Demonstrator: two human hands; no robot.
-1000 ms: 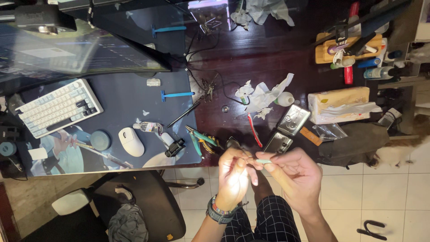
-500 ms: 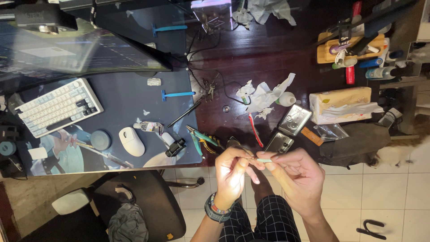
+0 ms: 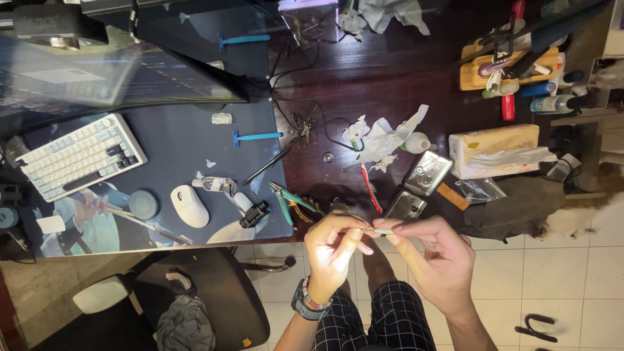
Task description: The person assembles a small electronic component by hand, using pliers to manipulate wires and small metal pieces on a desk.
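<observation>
The right hand (image 3: 437, 260) pinches a small pale green piece (image 3: 383, 231) between thumb and forefinger, and the left hand (image 3: 333, 250) closes narrowly on the same piece from the other side, fingertips meeting just off the front edge of the dark wooden desk (image 3: 390, 78), above the lap in black checked trousers (image 3: 390, 322). Compared with a second ago, the hands sit slightly lower and the bright glare on the left hand is gone; the pinch itself looks unchanged, so the fiddling with the piece appears to be continuing rather than finished. A banded wristwatch (image 3: 305, 304) sits on the left wrist. Just beyond the fingers, near the front edge, lie green-handled pliers (image 3: 286, 198), a red-handled tool (image 3: 369, 188) and two silvery metal tins (image 3: 416, 188); what the tins hold cannot be told. Toward the right edge a tan tissue box (image 3: 494, 151) has a sheet pulled out, and a wooden tray (image 3: 507, 68) at the far right corner holds bottles and tubes. On the blue desk mat (image 3: 182, 143) at the left rest a white mouse (image 3: 188, 206) and a white keyboard (image 3: 78, 156)
</observation>
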